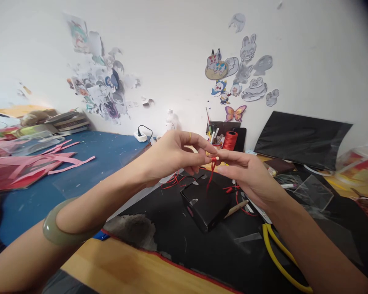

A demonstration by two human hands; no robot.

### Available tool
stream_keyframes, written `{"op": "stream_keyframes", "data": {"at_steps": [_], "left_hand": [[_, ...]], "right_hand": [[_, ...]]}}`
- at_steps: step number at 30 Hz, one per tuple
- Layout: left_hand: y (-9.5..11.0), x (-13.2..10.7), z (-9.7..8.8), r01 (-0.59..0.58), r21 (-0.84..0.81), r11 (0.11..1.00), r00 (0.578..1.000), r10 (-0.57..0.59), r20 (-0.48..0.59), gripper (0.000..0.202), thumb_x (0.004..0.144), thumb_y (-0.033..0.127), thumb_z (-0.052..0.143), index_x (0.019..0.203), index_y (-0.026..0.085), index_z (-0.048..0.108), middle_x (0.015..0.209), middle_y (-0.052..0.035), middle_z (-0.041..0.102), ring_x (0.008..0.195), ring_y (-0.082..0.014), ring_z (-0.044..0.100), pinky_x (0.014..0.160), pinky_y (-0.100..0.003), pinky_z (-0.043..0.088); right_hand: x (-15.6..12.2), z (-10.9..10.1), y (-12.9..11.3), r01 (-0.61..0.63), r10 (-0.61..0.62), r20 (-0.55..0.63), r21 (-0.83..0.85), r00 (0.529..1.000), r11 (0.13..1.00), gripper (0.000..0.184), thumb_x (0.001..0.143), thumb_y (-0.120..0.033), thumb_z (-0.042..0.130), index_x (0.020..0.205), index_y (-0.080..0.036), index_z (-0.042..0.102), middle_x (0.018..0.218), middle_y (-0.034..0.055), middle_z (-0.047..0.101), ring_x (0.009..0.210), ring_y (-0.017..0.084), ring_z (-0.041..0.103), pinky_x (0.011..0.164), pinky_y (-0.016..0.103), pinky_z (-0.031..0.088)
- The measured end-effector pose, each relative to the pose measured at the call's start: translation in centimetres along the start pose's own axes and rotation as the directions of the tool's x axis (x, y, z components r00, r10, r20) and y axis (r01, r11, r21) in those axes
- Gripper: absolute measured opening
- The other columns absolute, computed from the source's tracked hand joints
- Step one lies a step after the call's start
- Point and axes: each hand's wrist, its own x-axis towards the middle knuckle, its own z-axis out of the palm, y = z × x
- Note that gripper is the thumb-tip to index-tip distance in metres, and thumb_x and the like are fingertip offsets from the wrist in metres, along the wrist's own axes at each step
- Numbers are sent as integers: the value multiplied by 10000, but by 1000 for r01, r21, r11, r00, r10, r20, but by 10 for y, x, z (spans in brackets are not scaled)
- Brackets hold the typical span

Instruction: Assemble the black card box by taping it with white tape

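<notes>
Both hands meet in the air above a black box. Red cord hangs in a loop from between the fingertips, with a small pale bead-like piece at its top. My left hand pinches the cord's upper end between thumb and fingers; a ring and a green bangle are on this arm. From the other side, my right hand closes thumb and forefinger at the pale piece. Exactly how the cord passes through the fingers is hidden.
A red thread spool and a pen holder stand behind the hands. On the black mat lie a brown pencil-like stick, red cord scraps and clear plastic pieces. Pink strips cover the blue table's left; yellow-handled tool lies right.
</notes>
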Motion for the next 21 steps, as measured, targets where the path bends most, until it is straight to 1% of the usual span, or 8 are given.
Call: {"op": "stream_keyframes", "data": {"at_steps": [3,11,15,21], "left_hand": [[0,0,2,5,-12,1000,1000,-5,17,112,711,181,639,819,159,663,602,24,575,518,-63,521,482,-166,435],[2,-1,4,14,-27,1000,1000,-13,14,96,703,168,635,794,160,664,603,27,574,514,-60,517,484,-172,426],[2,-1,4,38,-28,999,999,-38,19,93,702,198,637,782,156,657,609,21,586,508,-63,516,481,-181,422],[2,0,4,83,-42,996,997,-83,0,47,693,194,633,711,151,628,524,41,545,471,-56,494,452,-168,401]], "right_hand": [[0,0,1,-17,16,19,35,1000,999,203,625,-239,724,828,-234,720,813,3,669,874,175,578,845,342,416],[1,1,3,-87,85,21,121,996,989,138,600,-226,744,735,-220,715,776,2,685,791,150,593,808,318,439],[2,2,3,-63,61,15,111,998,992,105,595,-225,744,698,-216,722,747,-1,697,738,137,597,760,294,454],[1,3,1,-37,36,6,99,999,994,62,602,-214,743,660,-218,719,722,-19,697,687,106,593,691,248,458]]}}
